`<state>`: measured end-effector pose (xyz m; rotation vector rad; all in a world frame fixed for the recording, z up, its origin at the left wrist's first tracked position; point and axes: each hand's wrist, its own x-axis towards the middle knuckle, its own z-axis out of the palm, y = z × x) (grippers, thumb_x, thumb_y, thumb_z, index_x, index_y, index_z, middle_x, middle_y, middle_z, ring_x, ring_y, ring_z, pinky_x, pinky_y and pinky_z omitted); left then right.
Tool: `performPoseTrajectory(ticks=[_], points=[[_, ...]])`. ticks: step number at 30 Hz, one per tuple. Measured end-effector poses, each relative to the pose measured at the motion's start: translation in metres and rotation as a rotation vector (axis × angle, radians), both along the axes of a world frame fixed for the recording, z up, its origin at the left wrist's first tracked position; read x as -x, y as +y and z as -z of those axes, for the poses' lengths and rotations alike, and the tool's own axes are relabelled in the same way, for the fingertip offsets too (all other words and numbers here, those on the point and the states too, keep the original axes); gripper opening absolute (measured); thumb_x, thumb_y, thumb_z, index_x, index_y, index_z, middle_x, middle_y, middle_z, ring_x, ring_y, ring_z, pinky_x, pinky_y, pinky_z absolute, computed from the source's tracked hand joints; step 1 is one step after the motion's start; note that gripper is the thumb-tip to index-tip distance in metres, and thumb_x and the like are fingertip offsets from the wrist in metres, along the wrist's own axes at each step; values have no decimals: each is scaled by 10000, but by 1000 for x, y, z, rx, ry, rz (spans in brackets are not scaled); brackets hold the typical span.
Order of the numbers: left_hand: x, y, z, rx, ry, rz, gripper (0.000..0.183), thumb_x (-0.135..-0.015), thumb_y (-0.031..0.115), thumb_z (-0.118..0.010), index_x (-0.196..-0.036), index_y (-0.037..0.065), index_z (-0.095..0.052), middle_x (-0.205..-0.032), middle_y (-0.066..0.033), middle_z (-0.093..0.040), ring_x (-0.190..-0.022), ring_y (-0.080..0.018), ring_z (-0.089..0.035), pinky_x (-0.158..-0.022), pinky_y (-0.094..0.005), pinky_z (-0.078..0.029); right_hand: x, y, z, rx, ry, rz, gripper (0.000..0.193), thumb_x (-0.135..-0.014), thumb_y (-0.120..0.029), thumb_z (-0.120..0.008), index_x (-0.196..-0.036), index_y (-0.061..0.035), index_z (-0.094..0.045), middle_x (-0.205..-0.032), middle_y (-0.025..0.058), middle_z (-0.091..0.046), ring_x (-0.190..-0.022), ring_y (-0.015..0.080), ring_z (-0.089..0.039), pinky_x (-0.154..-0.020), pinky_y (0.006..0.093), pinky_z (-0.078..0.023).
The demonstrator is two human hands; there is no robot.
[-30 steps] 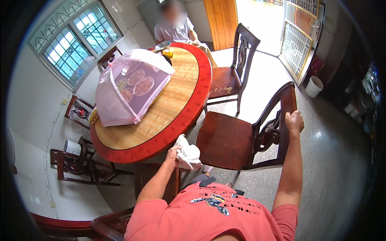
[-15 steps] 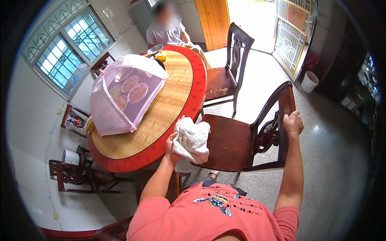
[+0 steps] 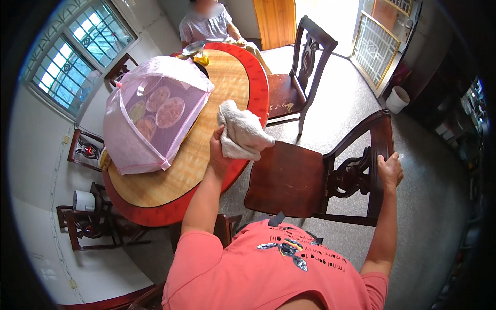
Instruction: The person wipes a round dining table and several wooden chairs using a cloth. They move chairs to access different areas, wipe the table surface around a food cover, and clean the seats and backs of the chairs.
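- At the far left, a pink mesh food cover [image 3: 150, 113] sits on the round wooden table [image 3: 155, 181]. Plates of food show through it. It is well apart from the hands.
- The table has a red rim [image 3: 258, 93]. The rim curves round just under the rag.
- The left hand [image 3: 218, 150] is closed on a white rag [image 3: 243, 132]. The rag is bunched up and held above the table, right at the red rim.
- The rag hangs over to the right of the hand, out past the table edge. Its long side runs from the table toward the chair.
- The left hand is the one at the rag. The right hand is far off from it.
- Next comes a dark wooden chair [image 3: 289, 178]. Its bare seat is just right of the rag and lower down.
- The right hand [image 3: 390, 170] is wrapped tight round the top of the chair back.
- Right of the chair there is open floor [image 3: 429, 206] with room to move. A white bucket [image 3: 397, 99] stands far back by the door.
- A second chair [image 3: 297, 77] stands at the table behind the rag, and a person [image 3: 206, 26] sits at the far end.
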<state>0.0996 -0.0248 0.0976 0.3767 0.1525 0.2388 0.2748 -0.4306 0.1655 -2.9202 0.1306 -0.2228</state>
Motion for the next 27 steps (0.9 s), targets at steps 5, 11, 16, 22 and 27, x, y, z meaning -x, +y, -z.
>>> performPoseTrajectory(ticks=[5, 11, 16, 22, 27], points=[[40, 147, 143, -1131, 1354, -476, 152, -724, 150, -551, -649, 20, -568, -573, -76, -547, -524, -250, -541, -535, -415, -440, -3, 6, 5, -55, -42, -52, 431, -768, -379, -580, -1007, -25, -532, -908, 213, -632, -850, 382, -619, -746, 478, -483], [10, 94, 117, -2012, 1152, -790, 357, -759, 272, -557, -1035, 54, -621, -968, -174, -610, -907, -344, -560, -841, -441, -423, -16, -19, 36, 85, -45, -8, 460, -782, -388, -597, -1036, -19, -489, -913, 223, -631, -843, 401, -619, -750, 488, -483], [-20, 18, 120, -2271, 1148, -23, 772, -740, 665, -516, -1373, 249, -366, -1453, -202, -182, -1331, -449, -93, -1049, -603, -113, -28, -39, 62, 121, -68, -44, 480, -783, -401, -598, -1045, -15, -488, -908, 228, -628, -847, 406, -615, -741, 492, -481], [-28, 27, 138, -2269, 1150, -48, 548, -829, 566, -476, -1324, 335, -427, -1472, -125, -213, -1344, -431, -111, -986, -698, -130, -27, -36, 59, 90, -90, -29, 510, -772, -421, -607, -1051, -12, -485, -895, 228, -627, -838, 402, -614, -731, 492, -480], [-78, 50, 120, -2212, 1174, 55, 547, -831, 510, -489, -1343, 349, -384, -1483, -136, -170, -1345, -443, -85, -996, -694, -114, -25, -30, 56, 126, -66, 9, 514, -769, -419, -608, -1056, -11, -485, -898, 225, -628, -839, 400, -616, -733, 491, -480]])
